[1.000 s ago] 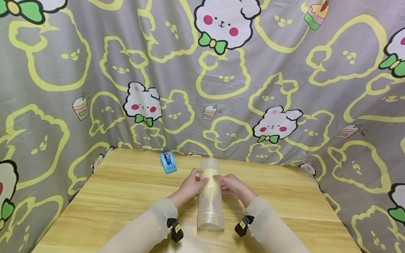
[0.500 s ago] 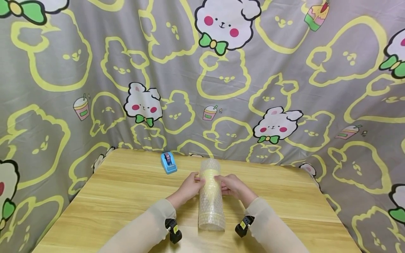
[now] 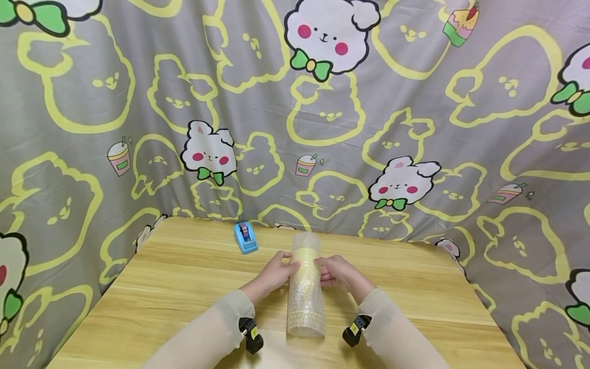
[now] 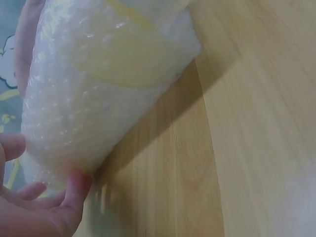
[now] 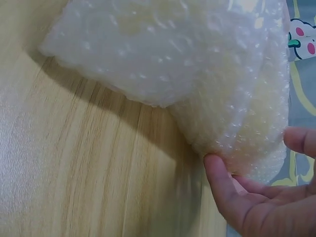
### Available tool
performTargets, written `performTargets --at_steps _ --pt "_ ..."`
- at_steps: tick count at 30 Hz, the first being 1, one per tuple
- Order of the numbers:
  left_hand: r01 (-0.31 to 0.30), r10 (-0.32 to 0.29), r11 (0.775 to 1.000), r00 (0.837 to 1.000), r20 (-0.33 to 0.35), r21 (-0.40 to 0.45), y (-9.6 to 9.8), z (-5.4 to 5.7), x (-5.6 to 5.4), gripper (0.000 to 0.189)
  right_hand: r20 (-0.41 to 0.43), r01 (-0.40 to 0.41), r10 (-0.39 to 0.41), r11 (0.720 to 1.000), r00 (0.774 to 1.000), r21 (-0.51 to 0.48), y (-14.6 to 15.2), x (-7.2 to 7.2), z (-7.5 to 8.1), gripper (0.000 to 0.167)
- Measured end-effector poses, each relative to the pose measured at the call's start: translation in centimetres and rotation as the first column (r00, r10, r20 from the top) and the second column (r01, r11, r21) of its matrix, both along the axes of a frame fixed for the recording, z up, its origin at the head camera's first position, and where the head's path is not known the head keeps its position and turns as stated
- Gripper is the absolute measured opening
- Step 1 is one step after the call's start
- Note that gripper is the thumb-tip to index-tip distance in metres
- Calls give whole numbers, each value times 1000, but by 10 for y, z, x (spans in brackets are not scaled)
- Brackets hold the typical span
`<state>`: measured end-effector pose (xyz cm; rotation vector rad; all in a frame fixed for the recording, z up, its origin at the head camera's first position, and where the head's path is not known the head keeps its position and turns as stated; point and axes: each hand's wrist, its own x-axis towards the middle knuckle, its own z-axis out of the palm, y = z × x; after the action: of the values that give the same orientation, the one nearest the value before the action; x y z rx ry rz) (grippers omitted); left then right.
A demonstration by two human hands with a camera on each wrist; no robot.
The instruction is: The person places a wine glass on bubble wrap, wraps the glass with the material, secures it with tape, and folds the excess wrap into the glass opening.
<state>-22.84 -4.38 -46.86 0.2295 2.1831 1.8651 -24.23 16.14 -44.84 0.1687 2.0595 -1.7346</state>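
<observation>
A roll of bubble wrap (image 3: 306,300) lies lengthwise on the table between my hands, pointing away from me, with something pale yellow showing through its layers. My left hand (image 3: 275,271) holds its left side toward the far half, thumb on the wrap. On the opposite side, my right hand (image 3: 340,270) grips it at about the same height, with the thumb near the top. The left wrist view shows fingertips pressed to the bubbly wrap (image 4: 94,108). In the right wrist view, a loose flap of the wrap (image 5: 128,69) overlaps the rolled part, and fingers (image 5: 222,185) bend against its edge.
A blue tape dispenser (image 3: 246,238) stands at the back left of the wooden table (image 3: 392,318). Behind the table hangs a grey curtain (image 3: 258,113) with cartoon animals. Black wrist cameras sit on both sleeves.
The roll has shifted slightly, its near end going a little right and then back left. My left hand has eased slightly, its thumb a bit farther left. Both hands stay on the roll.
</observation>
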Motion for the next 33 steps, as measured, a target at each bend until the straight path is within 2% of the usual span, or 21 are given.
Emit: performTargets --at_steps 5,9,17,24,29,33 --pt "1 -1 999 1000 10 34 0 0 1 53 21 -36 36 999 999 -13 2 -2 -2 34" --pt "-3 3 999 1000 12 39 0 -1 0 54 37 -15 16 1000 999 -24 3 -2 -2 31" --pt "-12 12 1000 1000 -13 -4 1 -5 -3 54 42 18 -16 999 999 -36 8 -2 -2 25" --pt "1 -1 1000 1000 -24 -5 1 -7 -4 50 29 -14 15 999 999 -40 8 -1 -2 25" --pt "0 0 1000 999 -37 -13 1 -7 -4 47 11 -50 51 996 999 -79 10 -1 -2 28" --pt "4 -4 1000 999 -43 -12 1 -6 -3 45 11 -36 37 996 999 -78 11 -1 -2 27"
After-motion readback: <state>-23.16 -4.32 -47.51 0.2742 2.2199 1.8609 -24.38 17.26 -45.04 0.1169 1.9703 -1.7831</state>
